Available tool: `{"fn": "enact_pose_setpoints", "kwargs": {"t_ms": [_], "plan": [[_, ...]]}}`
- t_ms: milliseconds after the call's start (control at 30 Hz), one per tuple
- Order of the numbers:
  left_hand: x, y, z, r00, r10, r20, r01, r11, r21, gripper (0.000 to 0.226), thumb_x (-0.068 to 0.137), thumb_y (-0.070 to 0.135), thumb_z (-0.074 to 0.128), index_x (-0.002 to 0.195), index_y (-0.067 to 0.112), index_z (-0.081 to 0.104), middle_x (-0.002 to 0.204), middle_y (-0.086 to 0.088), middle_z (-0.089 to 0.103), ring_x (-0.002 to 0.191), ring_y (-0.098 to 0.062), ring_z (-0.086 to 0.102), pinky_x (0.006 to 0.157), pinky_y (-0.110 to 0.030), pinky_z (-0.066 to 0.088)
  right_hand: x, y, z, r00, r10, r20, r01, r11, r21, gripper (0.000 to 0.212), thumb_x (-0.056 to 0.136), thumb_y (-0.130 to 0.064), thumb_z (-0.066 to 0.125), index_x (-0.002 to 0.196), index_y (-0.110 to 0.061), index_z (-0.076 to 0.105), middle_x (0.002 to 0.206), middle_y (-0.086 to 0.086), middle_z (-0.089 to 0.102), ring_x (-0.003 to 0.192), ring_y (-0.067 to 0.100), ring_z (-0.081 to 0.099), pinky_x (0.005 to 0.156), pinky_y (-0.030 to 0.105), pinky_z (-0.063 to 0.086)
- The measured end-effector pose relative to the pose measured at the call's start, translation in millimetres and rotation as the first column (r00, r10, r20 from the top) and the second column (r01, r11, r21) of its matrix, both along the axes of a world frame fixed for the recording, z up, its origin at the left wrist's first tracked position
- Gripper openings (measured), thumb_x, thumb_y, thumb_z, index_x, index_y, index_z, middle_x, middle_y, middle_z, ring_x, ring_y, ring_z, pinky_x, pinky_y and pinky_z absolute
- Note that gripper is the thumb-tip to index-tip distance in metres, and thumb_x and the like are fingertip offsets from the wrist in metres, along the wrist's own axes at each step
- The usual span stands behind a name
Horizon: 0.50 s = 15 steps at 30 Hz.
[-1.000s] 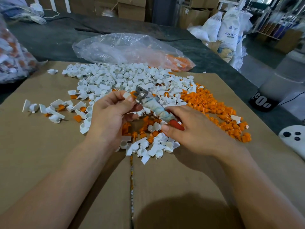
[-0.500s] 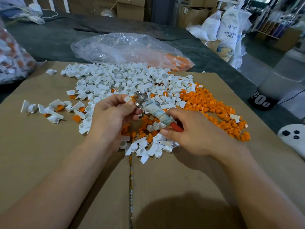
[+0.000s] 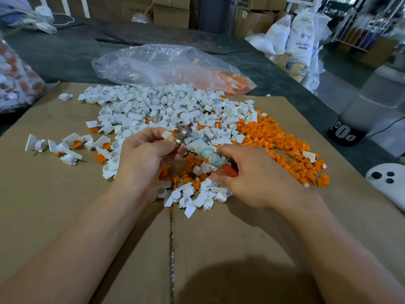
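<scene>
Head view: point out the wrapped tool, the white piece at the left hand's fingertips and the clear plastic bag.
wrapped tool (image 3: pixel 202 150), head view, on its wrapped handle.
white piece (image 3: pixel 166 134), head view, on its flat face.
clear plastic bag (image 3: pixel 153 62), head view, on its crumpled top.

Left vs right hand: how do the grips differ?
The left hand pinches a white piece by the tool at its metal head; the right hand grips the red handle. The left hand is at the far end, the right hand at the near end. Both are curled, above scattered pieces.
</scene>
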State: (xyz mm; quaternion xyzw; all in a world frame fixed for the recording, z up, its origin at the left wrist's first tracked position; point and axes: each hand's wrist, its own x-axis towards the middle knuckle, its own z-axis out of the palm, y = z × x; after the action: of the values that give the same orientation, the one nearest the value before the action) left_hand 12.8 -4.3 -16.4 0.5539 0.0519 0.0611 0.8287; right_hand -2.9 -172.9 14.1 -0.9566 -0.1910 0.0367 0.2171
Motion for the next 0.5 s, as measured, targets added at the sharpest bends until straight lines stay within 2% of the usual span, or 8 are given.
{"fn": "enact_pose_setpoints", "kwargs": {"t_ms": [133, 300, 400, 433, 500], "plan": [[0.9, 1.3, 0.1, 1.0, 0.019, 0.005, -0.019, 1.0, 0.012, 0.024, 0.085, -0.012, 0.049, 0.07, 0.005, 0.054, 0.076, -0.016, 0.056, 0.052, -0.014, 0.06, 0.047, -0.018, 0.048, -0.9, 3.9, -2.8, 0.998, -0.002, 0.056, 0.001, 1.0, 0.011, 0.036, 0.086, -0.035, 0.06, 0.064, -0.029, 0.031, 0.065, -0.01, 0.04, 0.058, 0.007, 0.038, 0.051, 0.026, 0.031], [0.6, 2.9, 1.2, 0.999, 0.043, 0.005, -0.043, 0.999, 0.015, 0.023, 0.085, -0.011, 0.051, 0.071, 0.007, 0.055, 0.074, -0.013, 0.057, 0.053, -0.013, 0.061, 0.048, -0.019, 0.049, 0.3, 4.6, -5.2, 0.994, -0.001, 0.108, -0.002, 1.0, 0.026, 0.038, 0.084, -0.038, 0.06, 0.062, -0.028, 0.03, 0.061, -0.009, 0.04, 0.056, 0.007, 0.037, 0.05, 0.026, 0.028], [0.3, 0.7, 1.9, 0.999, 0.046, -0.019, -0.046, 0.999, -0.016, 0.023, 0.084, -0.01, 0.053, 0.07, 0.007, 0.056, 0.069, -0.011, 0.058, 0.051, -0.013, 0.061, 0.047, -0.018, 0.049, 3.0, 1.3, -7.1, 0.996, -0.012, 0.085, 0.009, 1.0, 0.025, 0.028, 0.083, -0.042, 0.06, 0.069, -0.028, 0.04, 0.064, -0.009, 0.044, 0.059, 0.008, 0.041, 0.051, 0.026, 0.029], [-0.1, 0.1, 2.5, 0.999, 0.05, -0.015, -0.05, 0.999, -0.003, 0.022, 0.084, -0.009, 0.054, 0.07, 0.008, 0.056, 0.067, -0.01, 0.06, 0.051, -0.012, 0.062, 0.047, -0.018, 0.049, 4.4, 0.0, -7.3, 0.996, -0.017, 0.087, 0.015, 1.0, 0.026, 0.023, 0.082, -0.043, 0.06, 0.076, -0.026, 0.046, 0.066, -0.009, 0.046, 0.061, 0.008, 0.044, 0.052, 0.027, 0.032], [-0.3, 1.2, 3.8, 0.997, 0.077, 0.02, -0.078, 0.994, 0.079, 0.018, 0.082, -0.006, 0.059, 0.071, 0.009, 0.059, 0.06, -0.003, 0.063, 0.05, -0.012, 0.062, 0.047, -0.019, 0.05, 7.3, -3.5, -6.8, 0.994, -0.045, 0.103, 0.041, 0.998, 0.047, 0.027, 0.08, -0.046, 0.062, 0.086, -0.02, 0.054, 0.07, -0.008, 0.051, 0.064, 0.009, 0.047, 0.056, 0.028, 0.035]]}}
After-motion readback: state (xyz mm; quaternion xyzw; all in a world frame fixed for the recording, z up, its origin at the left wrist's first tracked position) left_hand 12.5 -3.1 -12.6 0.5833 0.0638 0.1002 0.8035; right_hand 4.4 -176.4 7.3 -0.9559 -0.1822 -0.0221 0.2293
